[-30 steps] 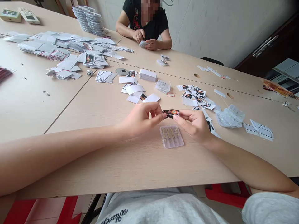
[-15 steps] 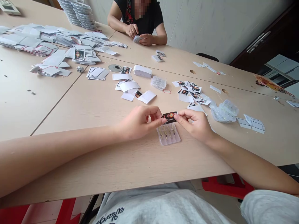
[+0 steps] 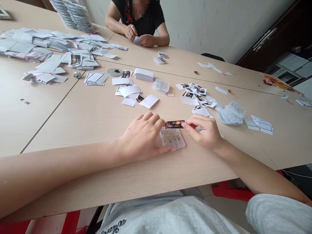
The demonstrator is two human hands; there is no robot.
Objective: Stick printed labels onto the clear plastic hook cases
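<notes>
One black label (image 3: 175, 124) is pinched at its end by the fingers of the right hand (image 3: 204, 130); it looks light, bendy, best held by its edges. Between the spread thumb and fingers of the left hand (image 3: 141, 138) sits a clear box (image 3: 179, 143), probably light, stiff and slippery, best gripped at its walls.

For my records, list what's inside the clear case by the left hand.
The clear case holds thin, yellowish pieces in a row; whatever the left hand covers can't be seen.
</notes>
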